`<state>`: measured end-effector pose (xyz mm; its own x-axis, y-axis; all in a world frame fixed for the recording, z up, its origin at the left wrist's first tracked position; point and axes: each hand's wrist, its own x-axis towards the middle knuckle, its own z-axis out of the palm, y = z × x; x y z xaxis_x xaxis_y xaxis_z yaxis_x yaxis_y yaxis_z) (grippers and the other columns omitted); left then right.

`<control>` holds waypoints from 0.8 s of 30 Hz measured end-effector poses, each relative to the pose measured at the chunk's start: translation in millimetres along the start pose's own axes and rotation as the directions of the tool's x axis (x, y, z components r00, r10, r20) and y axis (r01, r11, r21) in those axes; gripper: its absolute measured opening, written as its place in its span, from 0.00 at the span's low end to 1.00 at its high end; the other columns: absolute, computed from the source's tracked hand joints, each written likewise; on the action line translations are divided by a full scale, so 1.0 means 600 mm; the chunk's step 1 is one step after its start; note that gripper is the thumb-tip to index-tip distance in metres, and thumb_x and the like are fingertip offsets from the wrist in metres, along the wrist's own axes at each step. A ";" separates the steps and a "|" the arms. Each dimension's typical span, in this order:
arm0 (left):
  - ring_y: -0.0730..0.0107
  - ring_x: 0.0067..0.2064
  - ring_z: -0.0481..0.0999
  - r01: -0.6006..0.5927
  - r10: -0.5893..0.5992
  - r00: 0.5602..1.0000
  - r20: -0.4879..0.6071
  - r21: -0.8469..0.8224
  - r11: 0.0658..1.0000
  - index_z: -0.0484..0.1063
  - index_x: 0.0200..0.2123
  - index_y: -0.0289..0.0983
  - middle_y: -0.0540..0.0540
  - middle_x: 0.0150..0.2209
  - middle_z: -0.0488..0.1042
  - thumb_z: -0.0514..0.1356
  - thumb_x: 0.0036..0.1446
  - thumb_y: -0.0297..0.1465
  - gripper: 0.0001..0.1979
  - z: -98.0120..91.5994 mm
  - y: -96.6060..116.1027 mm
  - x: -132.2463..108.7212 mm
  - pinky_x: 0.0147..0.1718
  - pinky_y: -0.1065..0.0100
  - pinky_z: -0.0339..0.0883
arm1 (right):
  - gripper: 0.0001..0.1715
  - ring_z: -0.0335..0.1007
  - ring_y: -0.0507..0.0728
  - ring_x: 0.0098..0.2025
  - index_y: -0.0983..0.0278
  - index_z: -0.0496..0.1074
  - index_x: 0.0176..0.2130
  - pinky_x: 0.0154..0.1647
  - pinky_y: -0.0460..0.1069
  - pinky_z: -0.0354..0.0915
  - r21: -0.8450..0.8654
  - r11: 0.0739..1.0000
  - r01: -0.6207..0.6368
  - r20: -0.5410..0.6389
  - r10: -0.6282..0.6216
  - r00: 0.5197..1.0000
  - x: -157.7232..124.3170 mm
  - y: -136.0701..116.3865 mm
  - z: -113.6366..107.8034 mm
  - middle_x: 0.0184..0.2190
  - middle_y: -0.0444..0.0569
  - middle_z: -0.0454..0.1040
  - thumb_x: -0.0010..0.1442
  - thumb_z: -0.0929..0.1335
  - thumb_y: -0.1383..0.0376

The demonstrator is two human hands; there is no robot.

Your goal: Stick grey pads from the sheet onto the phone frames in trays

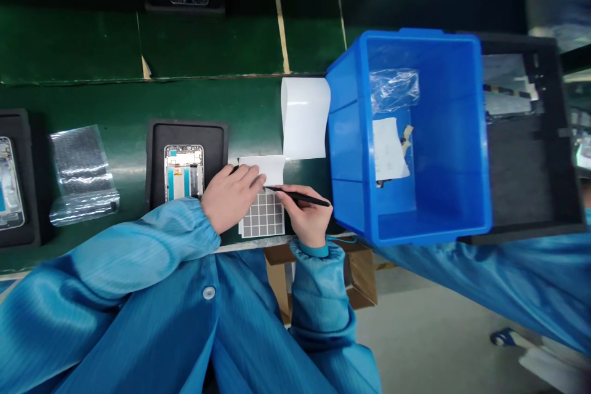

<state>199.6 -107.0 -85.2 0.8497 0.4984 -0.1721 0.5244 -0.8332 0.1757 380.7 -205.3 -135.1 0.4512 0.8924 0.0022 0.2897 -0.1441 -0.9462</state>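
A sheet of grey square stickers (262, 215) lies at the table's front edge, with a white paper flap (272, 167) over its upper part. My left hand (233, 196) rests on the flap, fingers bent and close together, holding it and the sheet at their left side. Between the fingers of my right hand (308, 215) are slim black tweezers (307, 199), their tip at the flap's lower edge beside my left fingertips. Left of my left hand, an opened phone (183, 172) with its inner parts showing lies in a black tray (157, 141).
A blue bin (344, 135) at right holds clear plastic film (394, 89) and paper scraps (388, 148). A curled white sheet (305, 117) lies beside it. Clear film (83, 166) and another phone (9, 184) lie at left. A co-worker's blue sleeve (484, 283) reaches in at right.
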 end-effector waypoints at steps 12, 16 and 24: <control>0.70 0.38 0.75 0.155 -0.300 0.950 -0.088 -0.701 0.696 0.75 0.51 0.40 0.48 0.43 0.78 0.58 0.67 0.36 0.12 -0.070 -0.062 -0.100 0.39 0.66 0.70 | 0.09 0.84 0.59 0.36 0.57 0.81 0.36 0.41 0.54 0.80 0.203 0.979 0.015 0.012 -0.017 1.000 -0.040 -0.115 0.035 0.33 0.45 0.85 0.53 0.79 0.69; 0.76 0.27 0.67 0.245 -0.361 0.929 0.078 -0.862 0.443 0.78 0.39 0.39 0.52 0.32 0.75 0.63 0.61 0.36 0.08 -0.064 -0.079 -0.146 0.27 0.70 0.62 | 0.10 0.84 0.59 0.36 0.57 0.81 0.36 0.40 0.53 0.80 0.263 0.965 0.013 0.121 -0.047 0.992 -0.040 -0.144 0.083 0.33 0.44 0.85 0.53 0.78 0.70; 0.76 0.29 0.67 0.258 -0.440 0.896 0.060 -0.877 0.406 0.76 0.34 0.39 0.52 0.31 0.72 0.60 0.64 0.31 0.06 -0.052 -0.104 -0.193 0.29 0.69 0.61 | 0.12 0.83 0.57 0.40 0.56 0.80 0.39 0.46 0.53 0.78 0.246 0.968 -0.052 0.247 -0.010 0.969 -0.036 -0.159 0.131 0.37 0.44 0.85 0.55 0.78 0.71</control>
<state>70.6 -105.3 -45.7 0.5276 0.7987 -0.2893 0.4806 0.0001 0.8769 276.9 -177.0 -70.1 0.2262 0.9717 -0.0681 0.0496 -0.0813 -0.9955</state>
